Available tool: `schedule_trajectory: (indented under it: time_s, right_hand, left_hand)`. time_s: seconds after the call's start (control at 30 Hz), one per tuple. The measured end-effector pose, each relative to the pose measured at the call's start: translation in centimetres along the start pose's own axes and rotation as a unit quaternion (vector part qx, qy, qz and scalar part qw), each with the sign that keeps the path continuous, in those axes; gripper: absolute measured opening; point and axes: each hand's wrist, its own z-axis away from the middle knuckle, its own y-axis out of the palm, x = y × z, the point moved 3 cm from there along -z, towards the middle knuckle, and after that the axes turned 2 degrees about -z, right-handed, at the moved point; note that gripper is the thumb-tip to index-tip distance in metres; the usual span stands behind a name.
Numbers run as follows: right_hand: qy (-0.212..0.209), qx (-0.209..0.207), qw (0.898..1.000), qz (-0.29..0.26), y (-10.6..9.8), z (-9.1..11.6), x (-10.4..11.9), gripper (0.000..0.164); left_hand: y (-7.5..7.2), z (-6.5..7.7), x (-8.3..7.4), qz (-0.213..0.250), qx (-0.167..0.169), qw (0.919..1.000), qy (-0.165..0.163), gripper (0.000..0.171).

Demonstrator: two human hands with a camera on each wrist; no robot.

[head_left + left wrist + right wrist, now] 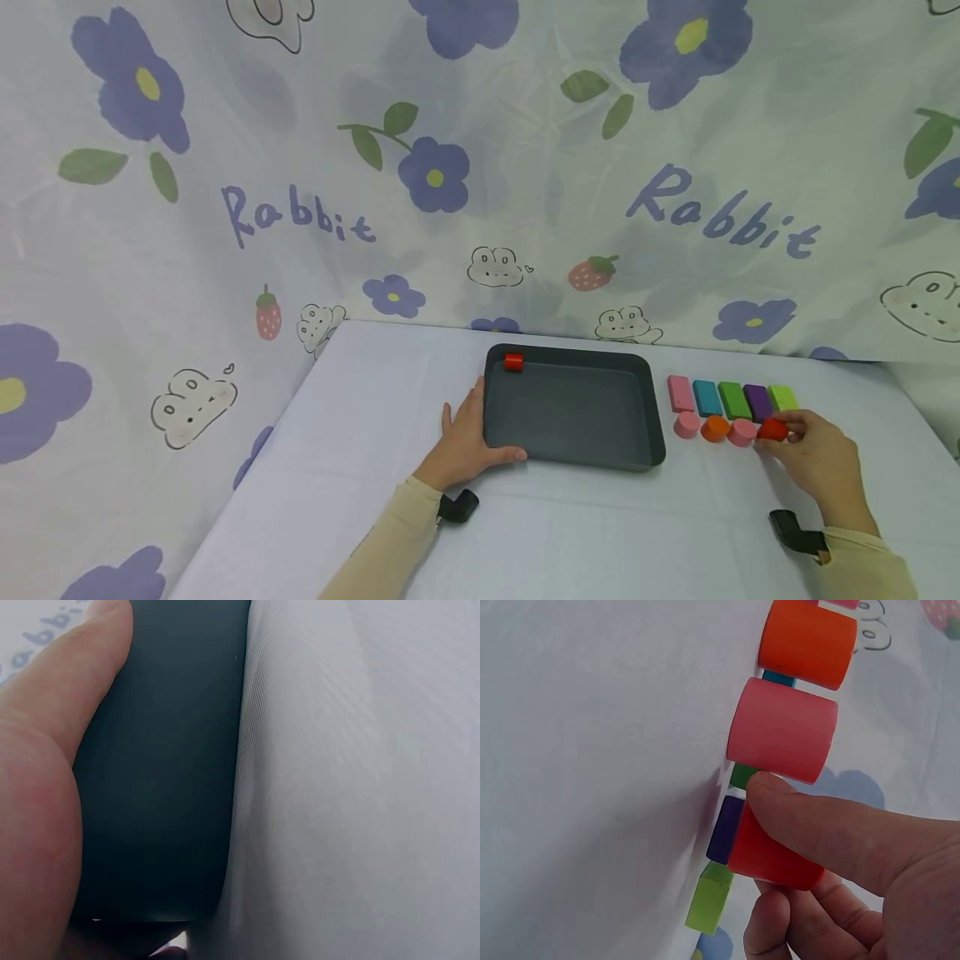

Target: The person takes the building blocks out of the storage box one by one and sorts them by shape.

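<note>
My left hand (465,442) braces the near left corner of a dark grey tray (570,408), its straight fingers along the left side and the thumb on the front edge. In the left wrist view the thumb (82,667) lies along the tray's dark outer wall (165,787). My right hand (817,458) pinches a red cylinder block (772,851) between thumb and fingers, at the right end of a row of cylinders. Beside it stand a pink cylinder (784,729) and an orange cylinder (808,643). Another red cylinder (513,362) sits inside the tray's far left corner.
Behind the cylinders lies a row of rectangular blocks: pink (681,393), blue (707,398), green (734,401), purple (759,402) and lime (783,398). One more pink cylinder (686,425) ends the front row at left. A patterned curtain (525,167) hangs behind the white table (585,533).
</note>
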Motion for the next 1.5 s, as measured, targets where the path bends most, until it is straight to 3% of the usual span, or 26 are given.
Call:
schedule_trajectory:
  time_s: [0.57, 1.2, 1.5]
  right_hand:
    - [-0.001, 0.03, 1.0, -0.005, 0.31, -0.2, -0.43, 0.058]
    - [0.005, 0.021, 1.0, -0.015, 0.65, -0.56, -0.84, 0.059]
    - [-0.003, 0.017, 1.0, 0.005, -0.18, -0.26, -0.23, 0.057]
  left_hand:
    - [-0.02, 0.03, -0.06, -0.003, -0.001, 1.0, -0.002, 0.134]
    - [-0.08, 0.17, -0.17, -0.003, 0.002, 1.0, -0.004, 0.134]
    - [0.0, 0.04, -0.03, -0.006, 0.002, 1.0, -0.003, 0.135]
